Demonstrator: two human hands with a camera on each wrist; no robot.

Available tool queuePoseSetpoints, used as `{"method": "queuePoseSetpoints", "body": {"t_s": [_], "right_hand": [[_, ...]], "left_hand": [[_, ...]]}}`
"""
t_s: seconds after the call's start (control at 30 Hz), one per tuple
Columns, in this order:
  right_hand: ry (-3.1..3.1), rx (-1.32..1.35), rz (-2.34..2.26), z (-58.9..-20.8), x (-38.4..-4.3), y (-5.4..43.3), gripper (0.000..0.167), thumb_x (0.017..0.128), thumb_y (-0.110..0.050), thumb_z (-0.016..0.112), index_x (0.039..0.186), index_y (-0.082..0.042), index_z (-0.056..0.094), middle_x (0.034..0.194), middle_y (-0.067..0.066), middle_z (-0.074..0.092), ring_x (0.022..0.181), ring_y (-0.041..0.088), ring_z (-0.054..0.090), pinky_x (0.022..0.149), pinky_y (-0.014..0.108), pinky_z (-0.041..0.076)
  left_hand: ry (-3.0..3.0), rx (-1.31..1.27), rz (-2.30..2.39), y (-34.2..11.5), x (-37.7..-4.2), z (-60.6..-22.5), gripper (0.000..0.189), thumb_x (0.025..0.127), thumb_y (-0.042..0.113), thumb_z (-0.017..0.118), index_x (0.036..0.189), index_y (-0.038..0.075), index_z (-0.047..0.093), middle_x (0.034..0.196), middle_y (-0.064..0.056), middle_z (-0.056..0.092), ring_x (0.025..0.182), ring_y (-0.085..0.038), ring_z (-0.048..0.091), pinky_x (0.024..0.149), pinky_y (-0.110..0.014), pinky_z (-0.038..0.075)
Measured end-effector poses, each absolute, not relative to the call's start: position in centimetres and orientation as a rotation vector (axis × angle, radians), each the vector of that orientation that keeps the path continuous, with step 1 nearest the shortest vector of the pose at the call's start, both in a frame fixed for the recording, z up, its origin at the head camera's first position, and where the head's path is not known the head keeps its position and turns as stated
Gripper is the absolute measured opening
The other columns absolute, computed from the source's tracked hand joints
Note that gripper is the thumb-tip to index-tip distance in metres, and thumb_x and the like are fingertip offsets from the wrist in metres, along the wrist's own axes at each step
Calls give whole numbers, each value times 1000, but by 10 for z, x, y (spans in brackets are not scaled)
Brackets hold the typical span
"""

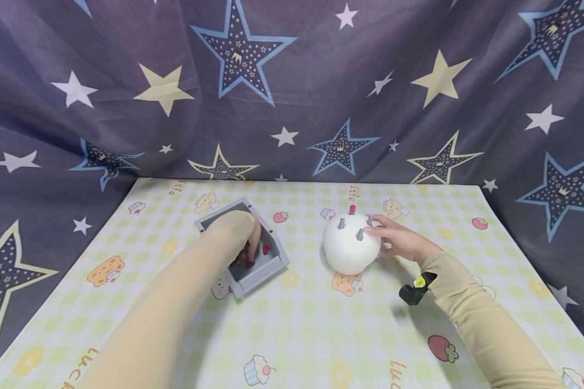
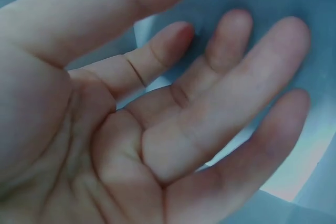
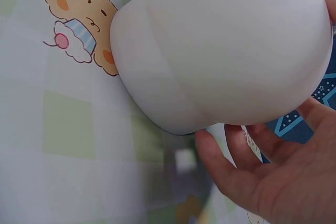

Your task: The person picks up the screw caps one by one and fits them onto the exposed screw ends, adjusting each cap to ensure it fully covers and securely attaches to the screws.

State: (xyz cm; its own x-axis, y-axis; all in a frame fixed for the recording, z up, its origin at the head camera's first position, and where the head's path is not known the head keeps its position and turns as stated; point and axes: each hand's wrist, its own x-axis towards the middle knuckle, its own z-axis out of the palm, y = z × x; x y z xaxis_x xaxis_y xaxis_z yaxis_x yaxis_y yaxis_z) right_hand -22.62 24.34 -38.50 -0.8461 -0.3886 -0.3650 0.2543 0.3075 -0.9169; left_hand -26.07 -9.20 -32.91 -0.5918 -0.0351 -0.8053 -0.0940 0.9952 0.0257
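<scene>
A white rounded body (image 1: 351,251) stands on the table, with several grey pegs (image 1: 359,234) and one red peg (image 1: 352,209) on its top. My right hand (image 1: 400,237) holds it by its right side. In the right wrist view, fingers (image 3: 223,163) curve along its smooth lower side. To the left, my left hand (image 1: 254,246) reaches down into a grey tray (image 1: 260,274). Small red pieces (image 1: 265,249) lie in there, one right by the fingertips. Seen from the left wrist, the fingers (image 2: 226,103) are loosely bent, with nothing in the palm.
A checked cloth (image 1: 316,329) with printed cartoons covers the table. Behind it hangs a dark curtain (image 1: 316,102) with stars. A black wrist device (image 1: 413,292) sticks out below the right wrist. The left forearm hides part of the tray.
</scene>
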Motion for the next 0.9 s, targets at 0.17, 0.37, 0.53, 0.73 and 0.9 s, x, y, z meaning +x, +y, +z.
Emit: {"method": "queuePoseSetpoints", "body": {"t_s": [0.17,0.37,0.53,0.73,0.9], "right_hand": [[2048,-121,-1571,-383,-226,243,78,92,-35,51,151,-8,7,154,22,14,138,45,20,104,57,34],[2040,-106,-1569,-382,-225,241,82,92,-35,52,151,-7,3,154,23,12,139,44,21,105,56,34],[2042,-100,-1570,-384,-225,239,81,92,-34,52,151,-8,4,154,23,15,138,44,23,105,55,34],[2046,-104,-1565,-382,-225,240,82,92,-34,52,151,-8,3,154,23,13,138,44,22,105,55,34],[2037,-90,-1573,-382,-225,240,84,92,-34,52,151,-7,-1,155,23,10,139,45,20,106,56,33]], "left_hand": [[2212,-114,118,-96,-268,-344,10,77,11,77,84,6,72,74,-3,70,75,-16,69,67,-27,55],[2149,-105,104,-93,-262,-335,15,81,15,74,91,5,72,92,-8,73,85,-20,70,72,-29,56],[2143,-79,95,-94,-260,-335,17,80,15,73,93,4,73,94,-11,73,87,-22,71,72,-30,56],[2148,-71,64,-93,-262,-337,15,75,15,77,87,6,73,86,-9,73,79,-21,71,74,-32,56],[2154,-89,39,-92,-265,-342,16,72,14,79,85,6,73,83,-6,73,77,-18,69,75,-31,55]]}}
